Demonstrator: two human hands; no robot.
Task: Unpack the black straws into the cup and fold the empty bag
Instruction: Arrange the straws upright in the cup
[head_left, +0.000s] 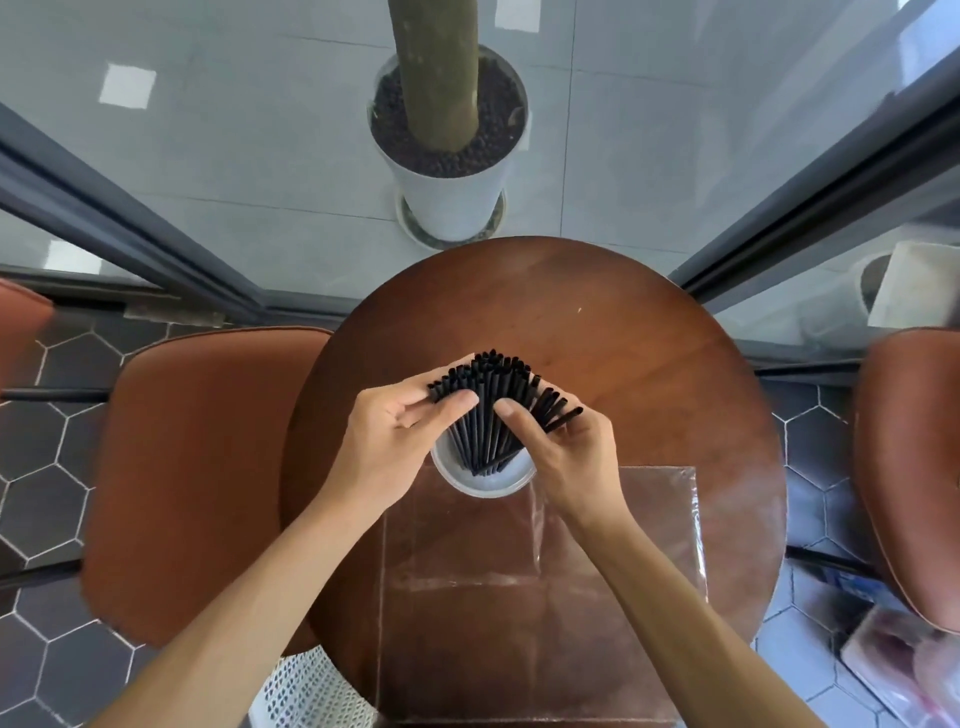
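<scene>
Head view: my left hand (387, 431) and right hand (563, 447) pinch black straws (493, 410) fanned in the white cup (480, 480); clear bag (540, 587) flat on round wooden table (649, 364), brown chairs (197, 467) flanking.

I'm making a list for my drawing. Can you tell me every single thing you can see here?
thin black plastic straws: one bundle, black, standing fanned in the cup
round white cup: one, white, on the table beside the bag's far edge
clear flat plastic bag: one, see-through, flat on the table's near side
round brown wooden table: one, brown, centre
brown padded chairs: two, either side
white plant pot with trunk: one, on the floor behind the glass
left hand: grip on the straws' left side
right hand: grip on the straws' right side
</scene>
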